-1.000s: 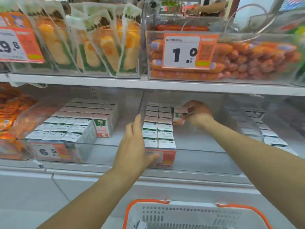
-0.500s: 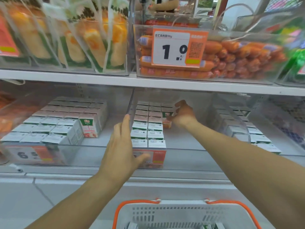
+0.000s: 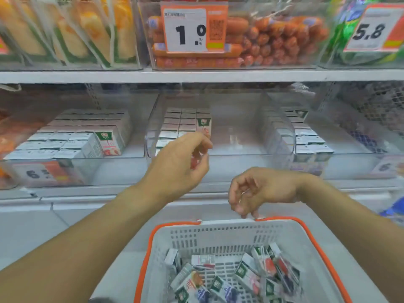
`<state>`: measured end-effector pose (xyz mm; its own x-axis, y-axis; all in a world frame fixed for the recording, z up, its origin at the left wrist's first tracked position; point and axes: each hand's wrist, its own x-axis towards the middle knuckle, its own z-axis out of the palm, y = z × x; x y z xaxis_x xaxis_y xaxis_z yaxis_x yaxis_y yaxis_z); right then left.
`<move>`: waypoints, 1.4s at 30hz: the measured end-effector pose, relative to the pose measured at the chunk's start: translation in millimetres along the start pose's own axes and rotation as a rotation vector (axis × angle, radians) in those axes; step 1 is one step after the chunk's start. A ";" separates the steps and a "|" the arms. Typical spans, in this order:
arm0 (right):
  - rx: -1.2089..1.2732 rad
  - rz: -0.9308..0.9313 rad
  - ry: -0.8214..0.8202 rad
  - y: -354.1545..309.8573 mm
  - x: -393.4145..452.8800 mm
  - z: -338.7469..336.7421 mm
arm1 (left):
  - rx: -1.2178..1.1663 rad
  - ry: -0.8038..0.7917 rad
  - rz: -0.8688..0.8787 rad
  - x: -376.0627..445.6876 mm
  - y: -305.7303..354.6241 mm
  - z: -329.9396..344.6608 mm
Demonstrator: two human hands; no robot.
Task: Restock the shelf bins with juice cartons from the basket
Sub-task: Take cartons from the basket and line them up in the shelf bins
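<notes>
The left hand point(image 3: 179, 162) hangs at the centre of the frame in front of the middle shelf bin point(image 3: 231, 149), fingers loosely curled and holding nothing. The right hand point(image 3: 260, 189) hangs lower and to the right of it, just above the far rim of the basket point(image 3: 227, 224), fingers drooping down, relaxed and empty. The white basket with its orange rim fills the lower centre of the frame, and loose juice cartons point(image 3: 229, 278) lie jumbled on its floor. In the middle bin, rows of cartons point(image 3: 175, 125) stand along its left side, with one carton point(image 3: 203, 124) at the right end of the back row showing its green and red face. The left bin point(image 3: 72, 171), in the left of the frame, holds packed rows of the same cartons, and the right bin point(image 3: 341, 158) holds rows along its left side. On the upper shelf a price tag point(image 3: 193, 29) reads 1.0 in front of sausages point(image 3: 277, 40).
</notes>
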<state>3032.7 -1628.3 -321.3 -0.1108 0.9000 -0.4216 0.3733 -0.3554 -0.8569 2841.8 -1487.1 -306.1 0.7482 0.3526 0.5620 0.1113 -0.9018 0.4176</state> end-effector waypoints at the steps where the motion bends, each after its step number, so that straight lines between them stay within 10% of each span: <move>1: -0.015 0.074 -0.033 18.7 1.9 7.2 | -0.031 -0.104 -0.023 -6.2 4.9 13.6; 7: -0.093 0.266 0.239 146.9 19.5 86.6 | -0.018 -0.665 -0.201 -83.2 5.0 111.3; 13: -0.101 0.417 0.116 235.3 20.8 144.4 | -0.105 -0.891 -0.587 -210.3 -22.6 172.0; 20: -0.147 0.488 0.017 279.9 35.7 192.1 | -0.226 -1.059 -0.877 -287.4 -36.8 199.6; 31: -0.561 0.425 -0.244 306.0 81.7 230.3 | 0.051 -1.158 -0.631 -321.2 -49.6 226.8; 42: -0.560 0.464 -0.270 309.0 92.5 216.8 | -0.095 -1.174 -0.850 -309.1 -60.2 225.3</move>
<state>2938.1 -1709.6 -689.3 -0.0236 0.5721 -0.8198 0.8384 -0.4354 -0.3280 2751.2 -1598.1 -665.9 0.5791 0.3161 -0.7515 0.7770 -0.4930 0.3914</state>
